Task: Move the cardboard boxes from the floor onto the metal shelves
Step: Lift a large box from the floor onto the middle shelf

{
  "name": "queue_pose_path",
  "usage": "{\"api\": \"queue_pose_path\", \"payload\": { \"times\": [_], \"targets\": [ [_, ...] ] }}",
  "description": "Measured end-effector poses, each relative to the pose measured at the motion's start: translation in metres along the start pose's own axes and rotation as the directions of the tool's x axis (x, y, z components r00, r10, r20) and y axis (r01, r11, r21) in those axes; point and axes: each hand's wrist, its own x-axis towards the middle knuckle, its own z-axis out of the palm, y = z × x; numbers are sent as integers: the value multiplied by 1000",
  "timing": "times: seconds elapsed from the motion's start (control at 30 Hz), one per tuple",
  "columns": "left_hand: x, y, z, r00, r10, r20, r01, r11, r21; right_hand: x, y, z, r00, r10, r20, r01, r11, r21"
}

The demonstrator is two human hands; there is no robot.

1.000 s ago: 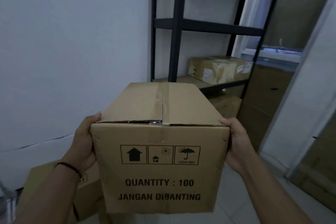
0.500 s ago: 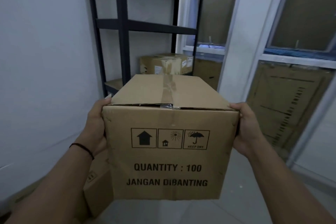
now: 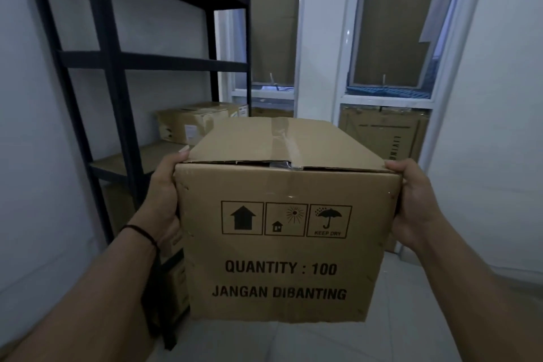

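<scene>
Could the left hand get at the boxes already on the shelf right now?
Probably not. The left hand grips one side of the carried box, the right hand the other, so neither is free. The boxes on the shelf sit behind it.

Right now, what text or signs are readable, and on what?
"QUANTITY : 100": front face of the held cardboard box.
"JANGAN DIBANTING": same face, below it.
"KEEP DRY": under the umbrella sign; beside it an up-arrow sign and a sun-and-house sign.
Sideways print on the flat carton by the window: partly hidden, unreadable.
White labels on the shelved boxes: too small to read.
</scene>
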Motion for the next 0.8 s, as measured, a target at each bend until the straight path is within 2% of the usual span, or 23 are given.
{"api": "queue_pose_path", "payload": {
  "times": [0.23, 0.4, 0.53, 0.63, 0.8],
  "targets": [
    [31, -19, 67, 998, 35, 57, -35, 999, 0, 31, -30, -61, 997, -64, -38, 64, 998, -14],
    [58, -39, 125, 995, 64, 71, -64, 998, 0, 72, -53, -110, 998, -53, -33, 53, 998, -20],
    [74, -54, 161, 993, 100, 62, -99, 995, -32, 104, -69, -142, 999, -33, 36, 33, 999, 3],
    [83, -62, 180, 995, 84, 55, -76, 989, -126, 131, -75, -157, 993, -16, 114, 11, 999, 46],
    [111, -70, 192, 997, 42, 59, -32, 985, -172, 176, -69, -172, 982, -7, 191, -8, 997, 78]
  ]
}}
